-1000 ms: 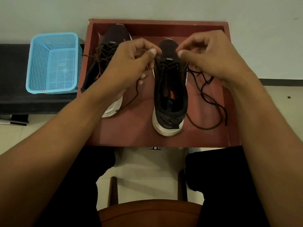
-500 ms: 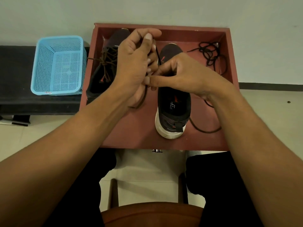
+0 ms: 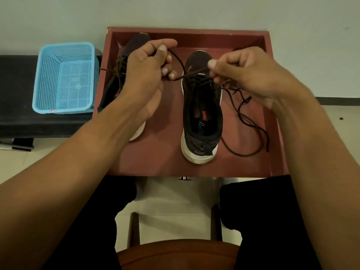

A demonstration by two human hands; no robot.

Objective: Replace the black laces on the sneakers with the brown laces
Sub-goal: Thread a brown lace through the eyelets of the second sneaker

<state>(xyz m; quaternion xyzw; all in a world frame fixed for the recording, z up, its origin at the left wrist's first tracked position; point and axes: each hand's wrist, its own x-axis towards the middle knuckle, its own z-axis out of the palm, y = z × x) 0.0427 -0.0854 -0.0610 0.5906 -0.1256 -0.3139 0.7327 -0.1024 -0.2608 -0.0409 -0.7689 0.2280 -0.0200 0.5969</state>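
Note:
Two dark sneakers with white soles stand in a red-brown tray (image 3: 194,170). The right sneaker (image 3: 202,117) points away from me, with a brown lace (image 3: 243,117) threaded through its front eyelets and trailing loose on the tray to its right. My left hand (image 3: 148,67) pinches one end of that lace, raised above the tray between the shoes. My right hand (image 3: 243,71) pinches the other strand just over the shoe's front eyelets. The left sneaker (image 3: 124,75), half hidden under my left hand and forearm, carries a tied brown lace.
A light blue perforated basket (image 3: 66,78) sits on a black bench (image 3: 15,98) left of the tray. The wall rises right behind the tray. My dark-clad knees and a brown chair seat (image 3: 175,254) are below the tray's near edge.
Half a second ago my hands were bunched together above the right sneaker's tongue. They have since drawn apart, pulling the lace out to both sides. The black lace pile at the back right is now hidden behind my right hand.

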